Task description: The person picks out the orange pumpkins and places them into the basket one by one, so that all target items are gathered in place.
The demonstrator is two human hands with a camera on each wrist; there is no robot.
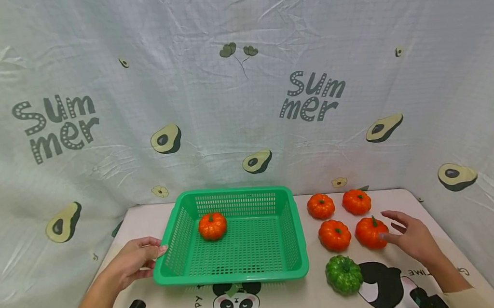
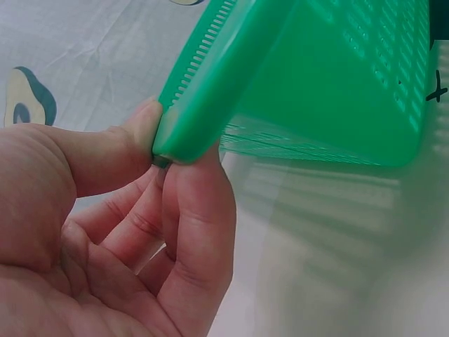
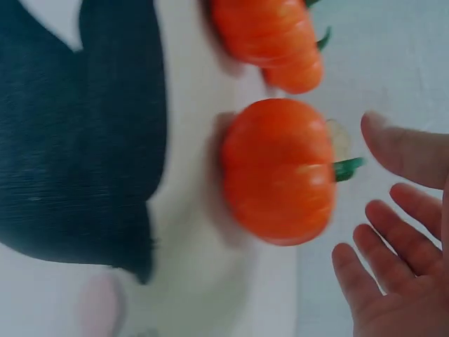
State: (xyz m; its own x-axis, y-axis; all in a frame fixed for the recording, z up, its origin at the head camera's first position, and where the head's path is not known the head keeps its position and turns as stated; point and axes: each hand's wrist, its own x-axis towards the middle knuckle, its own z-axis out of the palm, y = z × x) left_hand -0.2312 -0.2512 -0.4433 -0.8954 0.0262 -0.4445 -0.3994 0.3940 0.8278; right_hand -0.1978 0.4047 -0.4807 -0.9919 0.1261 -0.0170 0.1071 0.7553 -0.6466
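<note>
Your left hand pinches the left rim of the green basket between thumb and fingers, probably to steady it near the worktop's back edge. One orange pumpkin sits inside, toward its back left corner. Your right hand holds nothing, thumb and fingers apart, seemingly to suit the round loose pumpkin beside it. Three others cluster toward the worktop's back right corner, the green pumpkin in front.
</note>
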